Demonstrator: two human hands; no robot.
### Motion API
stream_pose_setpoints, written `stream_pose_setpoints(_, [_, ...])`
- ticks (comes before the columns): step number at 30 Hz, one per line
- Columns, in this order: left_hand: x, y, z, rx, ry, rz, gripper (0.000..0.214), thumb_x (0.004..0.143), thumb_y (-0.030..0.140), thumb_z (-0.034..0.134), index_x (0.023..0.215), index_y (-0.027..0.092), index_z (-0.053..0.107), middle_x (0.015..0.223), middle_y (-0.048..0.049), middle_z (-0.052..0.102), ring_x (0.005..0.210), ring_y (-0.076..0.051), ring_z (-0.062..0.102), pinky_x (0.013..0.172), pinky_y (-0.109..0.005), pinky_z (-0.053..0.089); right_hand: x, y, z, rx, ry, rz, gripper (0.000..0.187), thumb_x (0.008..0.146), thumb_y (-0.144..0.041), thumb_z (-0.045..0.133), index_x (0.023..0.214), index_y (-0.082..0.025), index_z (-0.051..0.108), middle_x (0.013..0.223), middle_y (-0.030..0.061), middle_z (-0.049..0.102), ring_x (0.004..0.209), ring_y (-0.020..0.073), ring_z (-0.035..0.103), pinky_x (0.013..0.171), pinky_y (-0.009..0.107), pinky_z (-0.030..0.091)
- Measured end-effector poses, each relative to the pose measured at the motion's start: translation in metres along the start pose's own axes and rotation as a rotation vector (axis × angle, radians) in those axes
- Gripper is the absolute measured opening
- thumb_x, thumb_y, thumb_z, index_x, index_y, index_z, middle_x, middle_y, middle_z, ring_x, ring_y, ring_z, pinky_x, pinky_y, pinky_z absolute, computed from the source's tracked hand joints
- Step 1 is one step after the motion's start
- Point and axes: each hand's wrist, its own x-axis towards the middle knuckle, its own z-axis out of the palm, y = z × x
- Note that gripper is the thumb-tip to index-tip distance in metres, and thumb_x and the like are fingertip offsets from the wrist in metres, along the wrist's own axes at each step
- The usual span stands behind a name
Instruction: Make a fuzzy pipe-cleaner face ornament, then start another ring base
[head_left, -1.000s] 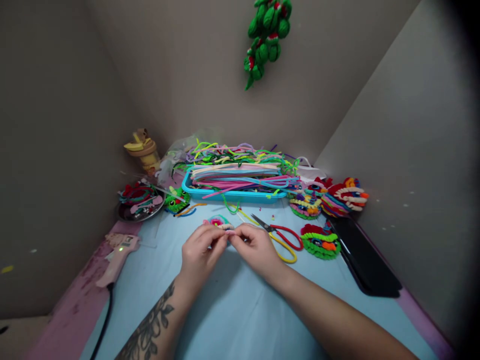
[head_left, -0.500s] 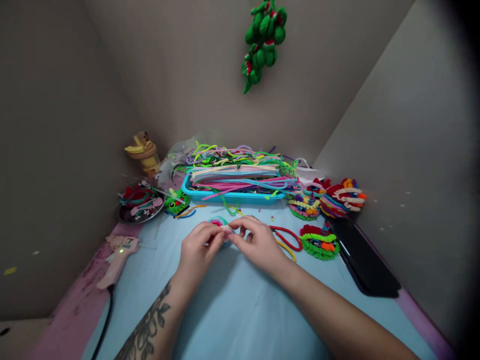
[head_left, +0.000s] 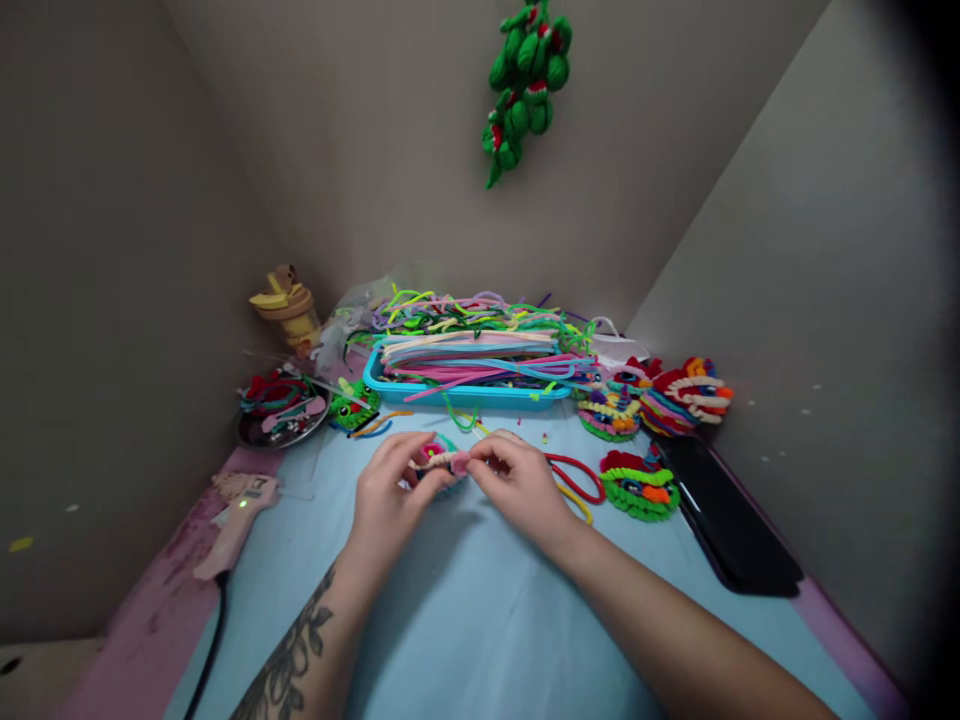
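A small pipe-cleaner figure (head_left: 448, 463) in pink, white and teal is held up between my hands over the blue table cover. My left hand (head_left: 390, 490) is closed around its left side, thumb below and fingers above. With thumb and fingertips, my right hand (head_left: 517, 485) pinches a pink bit at its right end. The fingers hide much of the figure. Just right of my right hand lie loops of red pipe cleaner (head_left: 579, 470) and yellow pipe cleaner (head_left: 579, 506). Beside them rests a green pipe-cleaner figure (head_left: 639, 487) with an orange beak.
A blue tray (head_left: 465, 397) heaped with pipe cleaners stands at the back. On the left are a lit pink glue gun (head_left: 238, 520), a metal bowl (head_left: 281, 438) and a yellow cup (head_left: 289, 310). A black phone (head_left: 731, 520) and several finished figures (head_left: 682, 397) lie right.
My left hand has opened its grip a little and shows more of the figure. My right hand has shifted slightly right, and its fingers now pinch the figure's right end.
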Motion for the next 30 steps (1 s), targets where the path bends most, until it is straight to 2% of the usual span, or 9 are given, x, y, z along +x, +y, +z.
stream_pose_setpoints(3, [0.008, -0.008, -0.015, 0.104, 0.159, -0.082, 0.028, 0.083, 0.027, 0.057, 0.11, 0.019, 0.061, 0.115, -0.0086, 0.058, 0.088, -0.016, 0.058, 0.064, -0.026, 0.05, 0.005, 0.008, -0.001, 0.056, 0.058, 0.107, 0.01, 0.077, -0.021, 0.059, 0.073, -0.019, 0.069, 0.076, 0.0034, 0.067, 0.072, 0.0163, 0.059, 0.066, 0.027, 0.045])
stream_pose_setpoints(5, [0.013, -0.017, -0.024, 0.136, 0.168, -0.175, 0.032, 0.084, 0.028, 0.054, 0.114, 0.019, 0.058, 0.115, -0.0087, 0.059, 0.094, -0.018, 0.058, 0.067, -0.027, 0.049, 0.01, 0.016, 0.001, 0.117, 0.065, 0.172, 0.012, 0.077, -0.026, 0.06, 0.074, -0.018, 0.069, 0.078, 0.0041, 0.068, 0.074, 0.0172, 0.06, 0.071, 0.029, 0.046])
stream_pose_setpoints(8, [0.016, -0.03, -0.031, 0.133, -0.039, -0.285, 0.035, 0.082, 0.029, 0.054, 0.115, 0.019, 0.057, 0.117, -0.0097, 0.059, 0.101, -0.022, 0.057, 0.073, -0.032, 0.05, 0.021, 0.03, 0.011, 0.193, 0.024, 0.251, 0.015, 0.075, -0.03, 0.061, 0.073, -0.018, 0.068, 0.077, 0.0039, 0.068, 0.075, 0.0181, 0.059, 0.073, 0.03, 0.045])
stream_pose_setpoints(11, [0.012, -0.037, -0.025, 0.142, -0.216, -0.246, 0.044, 0.077, 0.036, 0.061, 0.118, 0.02, 0.055, 0.124, -0.0113, 0.055, 0.113, -0.026, 0.052, 0.088, -0.041, 0.047, 0.031, 0.044, 0.023, 0.255, 0.017, 0.299, 0.014, 0.071, -0.031, 0.064, 0.071, -0.017, 0.066, 0.073, 0.0032, 0.066, 0.074, 0.0184, 0.058, 0.072, 0.03, 0.044])
stream_pose_setpoints(14, [0.004, -0.039, -0.009, 0.164, -0.3, -0.14, 0.07, 0.067, 0.037, 0.073, 0.129, 0.02, 0.046, 0.135, -0.0145, 0.045, 0.129, -0.031, 0.039, 0.103, -0.048, 0.035, 0.035, 0.057, 0.032, 0.296, 0.015, 0.32, 0.013, 0.069, -0.03, 0.065, 0.069, -0.017, 0.066, 0.072, 0.0025, 0.066, 0.072, 0.0177, 0.057, 0.07, 0.029, 0.043])
stream_pose_setpoints(18, [-0.006, -0.038, 0.008, 0.264, -0.362, -0.081, 0.089, 0.059, 0.035, 0.081, 0.136, 0.023, 0.039, 0.147, -0.0175, 0.029, 0.138, -0.037, 0.02, 0.107, -0.055, 0.027, 0.033, 0.066, 0.035, 0.335, -0.027, 0.366, 0.013, 0.067, -0.03, 0.065, 0.066, -0.017, 0.064, 0.064, 0.0005, 0.062, 0.062, 0.015, 0.053, 0.063, 0.027, 0.04])
stream_pose_setpoints(21, [-0.006, -0.036, 0.008, 0.292, -0.36, -0.072, 0.073, 0.063, 0.037, 0.077, 0.128, 0.022, 0.047, 0.144, -0.0167, 0.033, 0.138, -0.037, 0.019, 0.106, -0.055, 0.027, 0.029, 0.066, 0.036, 0.407, -0.063, 0.413, 0.016, 0.065, -0.032, 0.065, 0.064, -0.017, 0.061, 0.061, -0.0004, 0.061, 0.059, 0.0137, 0.052, 0.061, 0.027, 0.04])
stream_pose_setpoints(26, [0.002, -0.032, -0.002, 0.199, -0.324, -0.054, 0.024, 0.081, 0.034, 0.059, 0.1, 0.019, 0.061, 0.121, -0.0122, 0.05, 0.125, -0.027, 0.042, 0.1, -0.042, 0.04, 0.023, 0.059, 0.039, 0.503, -0.105, 0.472, 0.019, 0.061, -0.034, 0.066, 0.063, -0.017, 0.059, 0.059, -0.0006, 0.061, 0.058, 0.0131, 0.052, 0.061, 0.026, 0.041])
stream_pose_setpoints(30, [0.005, -0.028, -0.005, 0.219, -0.376, -0.034, 0.018, 0.084, 0.03, 0.053, 0.092, 0.02, 0.066, 0.111, -0.0097, 0.055, 0.116, -0.025, 0.049, 0.096, -0.041, 0.042, 0.018, 0.053, 0.039, 0.512, -0.112, 0.476, 0.015, 0.061, -0.03, 0.066, 0.061, -0.017, 0.059, 0.06, -0.0016, 0.06, 0.06, 0.0126, 0.052, 0.063, 0.026, 0.041])
